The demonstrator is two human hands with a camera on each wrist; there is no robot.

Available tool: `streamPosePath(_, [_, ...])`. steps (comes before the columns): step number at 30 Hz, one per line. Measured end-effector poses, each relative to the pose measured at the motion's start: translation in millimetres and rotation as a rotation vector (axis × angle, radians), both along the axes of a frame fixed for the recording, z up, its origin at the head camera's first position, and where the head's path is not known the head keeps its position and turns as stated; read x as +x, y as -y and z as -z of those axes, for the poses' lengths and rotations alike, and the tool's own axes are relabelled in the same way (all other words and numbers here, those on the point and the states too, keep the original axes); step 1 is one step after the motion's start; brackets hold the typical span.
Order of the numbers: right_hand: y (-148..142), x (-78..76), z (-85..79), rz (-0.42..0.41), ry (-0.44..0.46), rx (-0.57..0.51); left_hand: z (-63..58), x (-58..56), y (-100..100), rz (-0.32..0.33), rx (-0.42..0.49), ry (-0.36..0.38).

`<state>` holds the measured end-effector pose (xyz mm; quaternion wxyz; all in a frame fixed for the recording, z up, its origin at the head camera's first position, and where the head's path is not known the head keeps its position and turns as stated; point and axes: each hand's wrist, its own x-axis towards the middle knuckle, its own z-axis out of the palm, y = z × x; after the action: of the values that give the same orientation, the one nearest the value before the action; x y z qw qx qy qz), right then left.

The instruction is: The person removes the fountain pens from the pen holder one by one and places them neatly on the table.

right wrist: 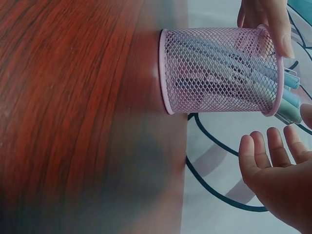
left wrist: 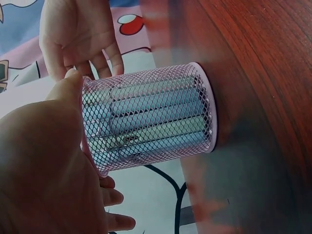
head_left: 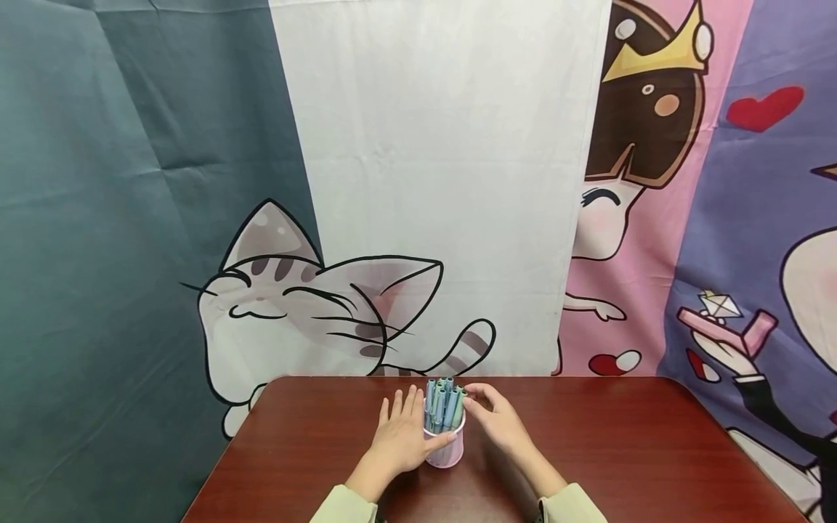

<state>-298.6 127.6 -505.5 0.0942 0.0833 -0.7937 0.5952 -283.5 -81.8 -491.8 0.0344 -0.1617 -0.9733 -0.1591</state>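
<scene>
A pink mesh pen cup (head_left: 446, 455) stands upright on the table, filled with several blue and green pens (head_left: 442, 404) whose ends rise above the rim. On its left side is my left hand (head_left: 400, 438), fingers straight and spread, the thumb lying across the front of the rim. My right hand (head_left: 502, 423) is at the other side, its fingers loosely bent and apart. In the right wrist view its thumb tip is close to the green pen (right wrist: 291, 113) that sticks out of the cup. The left wrist view shows the pens' lower parts through the mesh (left wrist: 151, 117).
The reddish-brown wooden table (head_left: 314, 450) has its far edge just behind the cup. Behind it hangs a cloth backdrop (head_left: 445, 145) with a cartoon cat (head_left: 294, 327) and other cartoon figures.
</scene>
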Motion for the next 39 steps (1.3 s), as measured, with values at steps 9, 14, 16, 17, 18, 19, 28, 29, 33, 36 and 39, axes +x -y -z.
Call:
streamPosePath(9, [4.2, -2.9, 0.4, 0.033, 0.016, -0.008, -1.4, 1.2, -0.8, -0.001, -0.025, -0.013])
streamPosePath(14, [3.6, -4.1, 2.2, 0.031, 0.015, -0.013, -0.1, 1.9, -2.0, -0.002, -0.035, -0.024])
streamPosePath(16, [3.6, -4.8, 2.8, 0.030, 0.012, -0.006, 0.0, 2.1, -2.2, -0.004, -0.036, -0.022])
streamPosePath(17, [3.6, -4.8, 2.7, 0.028, 0.012, -0.001, -0.2, 2.1, -2.3, -0.004, -0.035, -0.022])
streamPosePath(18, [3.7, -4.9, 2.5, 0.026, 0.013, 0.005, -0.4, 2.2, -2.4, -0.005, -0.035, -0.019])
streamPosePath(19, [3.8, -5.0, 2.2, 0.025, 0.013, 0.013, -1.0, 2.3, -2.6, -0.006, -0.034, -0.018])
streamPosePath(28, [8.1, -5.3, 1.2, 0.034, 0.011, 0.034, -0.5, 3.2, -3.3, -0.012, -0.041, -0.019])
streamPosePath(29, [8.5, -5.3, 1.3, 0.039, 0.008, 0.039, -0.4, 3.2, -3.4, -0.012, -0.041, -0.019])
streamPosePath(33, [9.1, -4.9, 2.0, 0.062, 0.004, 0.062, -1.4, 3.3, -3.7, -0.013, -0.035, -0.023])
streamPosePath(36, [8.8, -3.5, 2.2, 0.079, 0.001, 0.076, -1.5, 3.2, -3.6, -0.014, -0.033, -0.021])
streamPosePath(39, [8.8, -1.9, 2.2, 0.097, -0.005, 0.086, -1.4, 3.1, -3.1, -0.017, -0.032, -0.014])
